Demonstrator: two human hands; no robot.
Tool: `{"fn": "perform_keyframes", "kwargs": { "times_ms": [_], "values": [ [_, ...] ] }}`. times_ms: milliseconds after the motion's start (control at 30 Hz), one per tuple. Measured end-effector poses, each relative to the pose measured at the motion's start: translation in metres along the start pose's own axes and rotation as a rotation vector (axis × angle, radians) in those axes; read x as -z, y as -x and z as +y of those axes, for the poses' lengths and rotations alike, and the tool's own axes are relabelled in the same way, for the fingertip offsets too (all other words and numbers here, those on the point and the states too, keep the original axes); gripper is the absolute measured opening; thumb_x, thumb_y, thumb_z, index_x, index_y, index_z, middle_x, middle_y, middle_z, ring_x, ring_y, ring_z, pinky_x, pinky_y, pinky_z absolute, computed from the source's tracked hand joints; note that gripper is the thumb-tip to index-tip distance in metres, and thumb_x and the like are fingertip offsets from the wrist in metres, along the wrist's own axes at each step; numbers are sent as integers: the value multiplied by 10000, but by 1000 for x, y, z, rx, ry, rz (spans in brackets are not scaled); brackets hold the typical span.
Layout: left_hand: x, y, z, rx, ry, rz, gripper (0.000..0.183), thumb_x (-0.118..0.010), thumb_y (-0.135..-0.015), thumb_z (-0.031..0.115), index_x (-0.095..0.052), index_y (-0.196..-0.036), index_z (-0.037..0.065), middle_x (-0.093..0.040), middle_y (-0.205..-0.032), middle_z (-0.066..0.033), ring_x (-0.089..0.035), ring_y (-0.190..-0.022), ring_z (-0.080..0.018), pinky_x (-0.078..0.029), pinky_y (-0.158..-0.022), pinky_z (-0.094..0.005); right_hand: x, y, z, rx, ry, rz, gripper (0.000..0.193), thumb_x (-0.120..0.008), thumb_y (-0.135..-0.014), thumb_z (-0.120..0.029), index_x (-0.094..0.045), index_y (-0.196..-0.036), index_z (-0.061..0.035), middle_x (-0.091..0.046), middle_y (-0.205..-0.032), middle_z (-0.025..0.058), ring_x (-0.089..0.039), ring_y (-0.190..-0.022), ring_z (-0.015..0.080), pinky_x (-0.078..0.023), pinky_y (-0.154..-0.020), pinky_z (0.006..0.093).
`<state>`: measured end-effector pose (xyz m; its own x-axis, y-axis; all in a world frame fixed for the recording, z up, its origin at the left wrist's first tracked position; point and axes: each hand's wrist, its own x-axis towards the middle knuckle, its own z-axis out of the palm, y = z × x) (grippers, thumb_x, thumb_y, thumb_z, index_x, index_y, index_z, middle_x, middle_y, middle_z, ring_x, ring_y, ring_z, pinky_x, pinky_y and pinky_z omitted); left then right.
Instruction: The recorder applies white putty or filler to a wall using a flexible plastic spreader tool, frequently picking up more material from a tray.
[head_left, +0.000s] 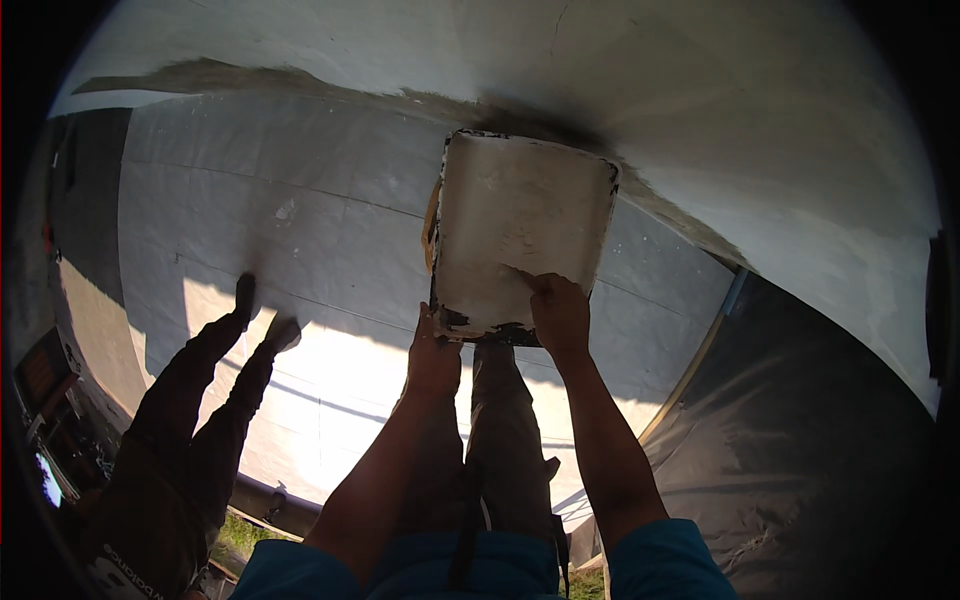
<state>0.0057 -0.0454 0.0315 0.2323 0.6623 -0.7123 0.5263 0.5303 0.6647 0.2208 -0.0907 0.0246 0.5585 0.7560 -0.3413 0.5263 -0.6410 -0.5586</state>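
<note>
In front of me is a squarish board [525,220] with a smeared, off-white face and dark, chipped edges. My left hand [434,362] grips its near left corner, with the fingers partly hidden behind it. Over the near right part of the board lies my right hand [558,312]. Its index finger is stretched out and touches the pale face; the other fingers are curled, and I see nothing in them. A tan piece [431,230] sticks out past the board's left edge.
A grey-white wall [760,110] curves across the far side, with a dark, rough strip along its foot. Grey sheeting [330,210] covers the floor, partly sunlit. At the left stands another person [180,430] in dark clothes. Dark sheeting [780,420] spreads at the right beside a wooden strip [690,375].
</note>
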Motion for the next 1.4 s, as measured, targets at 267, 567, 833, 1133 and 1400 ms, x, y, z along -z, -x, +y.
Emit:
{"fn": "perform_keyframes", "kwargs": {
  "times_ms": [267,567,833,1133,1400],
  "values": [
    [4,-2,6,2,-148,-3,835,-633,-889,150,-198,-1560,-88,-475,-1475,-305,-492,-1371,-393,-425,-1102,-385,16,1,33,-665,-938,-131,389,-627,-746,-111,-681,-1083,74,-699,-876,78,-655,-752,186,-532,-724,349],
    [7,-3,-15,-70,-153,-6,791,-514,-845,77,-211,-1556,-91,-415,-1511,-332,-429,-1410,-430,-379,-1150,-408,3,5,5,88,-55,161,249,-612,-861,-53,-680,-1098,-19,-664,-1029,128,-637,-947,300,-525,-838,409],
    [-1,-5,-15,-88,-241,-11,829,-547,-830,49,-191,-1568,-76,-393,-1534,-317,-405,-1438,-398,-369,-1161,-395,-67,32,23,416,528,72,385,-597,-818,-140,-608,-1168,19,-574,-1112,161,-584,-1024,322,-471,-906,460],
    [7,-7,-24,-91,-231,14,802,-588,-890,136,-200,-1548,-109,-361,-1545,-333,-387,-1443,-419,-353,-1172,-401,-22,39,-22,161,147,-237,374,-585,-824,-14,-626,-1194,-45,-584,-1039,150,-606,-961,340,-516,-822,461],
    [-7,1,4,-11,-104,-21,811,-611,-915,177,-194,-1551,-106,-356,-1549,-331,-375,-1449,-424,-351,-1173,-406,-48,-28,9,309,711,200,264,-594,-838,-63,-645,-1095,-29,-586,-1033,164,-607,-964,338,-496,-785,509]
  ]
}}
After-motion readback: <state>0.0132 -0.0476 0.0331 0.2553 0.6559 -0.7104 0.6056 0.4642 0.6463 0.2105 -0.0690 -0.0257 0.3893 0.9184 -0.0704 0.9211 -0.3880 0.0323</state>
